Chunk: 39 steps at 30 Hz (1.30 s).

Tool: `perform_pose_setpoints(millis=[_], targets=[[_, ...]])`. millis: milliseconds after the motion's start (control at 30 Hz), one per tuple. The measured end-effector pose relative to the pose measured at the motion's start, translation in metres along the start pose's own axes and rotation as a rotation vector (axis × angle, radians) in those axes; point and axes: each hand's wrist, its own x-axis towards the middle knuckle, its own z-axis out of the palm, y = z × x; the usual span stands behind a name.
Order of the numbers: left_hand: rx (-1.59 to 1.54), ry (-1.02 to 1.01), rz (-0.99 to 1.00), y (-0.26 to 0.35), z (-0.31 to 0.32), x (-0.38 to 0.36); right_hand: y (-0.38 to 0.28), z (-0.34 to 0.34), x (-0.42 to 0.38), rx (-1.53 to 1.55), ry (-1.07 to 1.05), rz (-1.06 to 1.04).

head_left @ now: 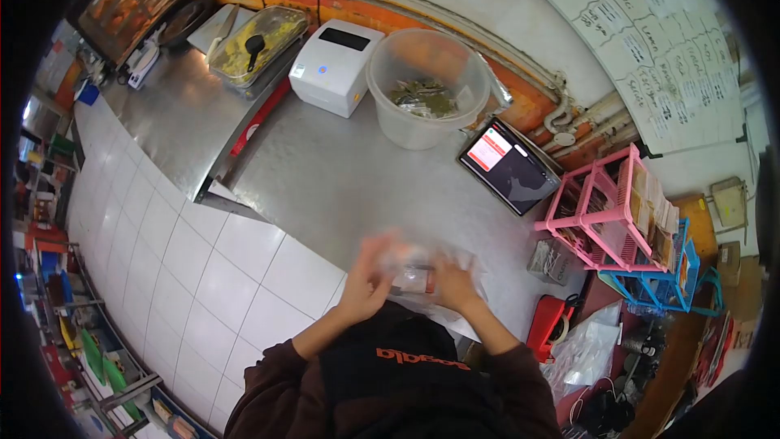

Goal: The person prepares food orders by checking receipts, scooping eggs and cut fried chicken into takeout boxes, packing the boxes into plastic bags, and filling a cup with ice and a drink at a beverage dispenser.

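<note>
A clear plastic bag (463, 267) lies at the near edge of the steel table, close to my body. Something reddish-brown and flat (418, 280) shows through or under the plastic; I cannot make out its kind. My left hand (368, 280) is raised at the bag's left side, its fingers smeared by motion near the top of the plastic. On the other side, my right hand (453, 281) is closed on the bag, fingertips partly blurred.
A steel table (325, 187) holds a white label printer (333, 69), a translucent bucket (422, 126) with small packets, and a tablet (510, 164). To the right are a pink rack (597, 215), a red tape dispenser (552, 329) and loose plastic bags (581, 349).
</note>
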Motion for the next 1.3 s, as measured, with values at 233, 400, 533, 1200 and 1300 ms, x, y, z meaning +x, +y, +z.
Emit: perform_pose_setpoints(millis=[233, 400, 533, 1200, 1300], targets=[[0.051, 0.134, 0.192, 0.022, -0.002, -0.007, 0.04, -0.08, -0.096, -0.015, -0.202, -0.066], [0.437, -0.068, 0.017, 0.029, -0.021, 0.032, 0.009, -0.128, -0.117, -0.176, -0.296, -0.267], [0.987, -0.088, 0.218, 0.063, -0.046, 0.069, 0.002, -0.173, -0.133, -0.547, -0.249, -0.247], [0.405, -0.956, 0.484, 0.032, 0.076, 0.038, -0.004, 0.083, 0.051, 0.388, 0.376, -0.167], [0.619, -0.519, 0.463, 0.054, -0.002, 0.09, 0.001, 0.088, 0.054, 0.385, 0.386, -0.146]])
